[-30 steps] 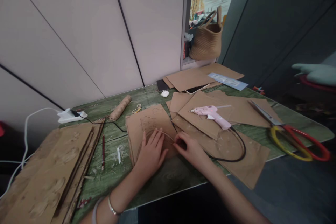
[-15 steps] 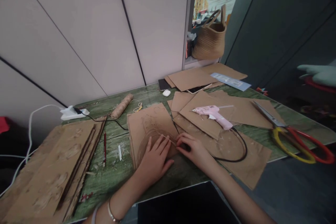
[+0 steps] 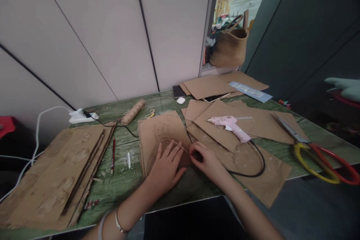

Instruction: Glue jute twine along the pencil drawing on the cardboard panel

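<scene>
My left hand (image 3: 165, 167) lies with fingers spread on a round brown piece (image 3: 154, 153) marked by curved lines like coiled twine. That piece rests over a sheet of cardboard (image 3: 147, 125) with drawn lines and is partly covered by the hand. At its right edge my right hand (image 3: 208, 161) pinches a thin strand of twine (image 3: 185, 150) between thumb and fingertips. Right of this hand, a pink glue gun (image 3: 231, 125) lies on stacked cardboard, its black cord curving back toward the wrist. A spool of twine (image 3: 133, 111) lies behind, to the left.
On the left stand cardboard pieces with glue marks (image 3: 70, 161), a pencil (image 3: 113, 155) and a white power strip (image 3: 83, 116). Large scissors (image 3: 309, 146) overhang the right table edge. At the back are a white case (image 3: 180, 100), a phone (image 3: 178, 91) and a woven basket (image 3: 230, 48).
The camera view has shifted slightly, so the background sits lower and further right. My left hand stays pressed down; the right fingers bend into a rounder pinch at the piece's edge.
</scene>
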### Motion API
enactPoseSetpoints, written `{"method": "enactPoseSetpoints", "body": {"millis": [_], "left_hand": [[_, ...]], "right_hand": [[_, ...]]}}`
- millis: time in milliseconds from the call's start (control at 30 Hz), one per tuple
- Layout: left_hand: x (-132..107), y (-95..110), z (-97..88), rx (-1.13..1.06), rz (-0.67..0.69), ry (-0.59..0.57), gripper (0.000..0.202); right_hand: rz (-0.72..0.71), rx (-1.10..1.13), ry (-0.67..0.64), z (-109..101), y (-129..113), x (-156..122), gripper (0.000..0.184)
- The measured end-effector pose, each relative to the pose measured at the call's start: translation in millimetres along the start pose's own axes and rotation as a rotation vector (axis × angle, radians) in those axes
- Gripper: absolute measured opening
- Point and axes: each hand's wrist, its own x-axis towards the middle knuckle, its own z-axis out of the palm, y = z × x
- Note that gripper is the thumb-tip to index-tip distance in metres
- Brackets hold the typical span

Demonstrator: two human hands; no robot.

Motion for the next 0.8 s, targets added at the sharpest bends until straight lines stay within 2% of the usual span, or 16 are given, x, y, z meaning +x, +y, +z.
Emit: {"method": "enactPoseSetpoints", "body": {"millis": [100,233,433,500,600,700,800], "left_hand": [[-3.0,6.1,1.5,0.045,-0.025,0.037,0.055],[-5.7,17.0,12.8,0.06,-0.024,0.018,0.058],[-2.5,25.1,22.9,0.046,-0.027,0.02,0.062],[0.0,24.7,18.3,0.021,-0.022,0.029,0.061],[3.5,18.4,1.2,-0.059,-0.049,0.061,0.052],[3.6,6.4,-20.3,-0.133,-0.151,0.117,0.03],[-3.3,-4.9,-33.4,-0.222,-0.228,0.093,0.011]], "right_hand": [[-0.018,0.029,-0.003,-1.0,1.9,-2.1,0.014],[-0.046,0.041,-0.017,-2.9,1.1,-5.2,0.013],[-0.045,-0.101,-0.067,-2.1,-3.2,-8.2,0.016],[-0.053,-0.15,-0.066,-0.3,-3.9,-8.2,0.017],[-0.073,-0.176,-0.054,1.0,-2.5,-7.4,0.015],[-0.084,-0.136,-0.061,-1.0,1.4,-6.4,0.012],[-0.092,-0.071,-0.073,-4.5,5.6,-6.1,0.011]]}}
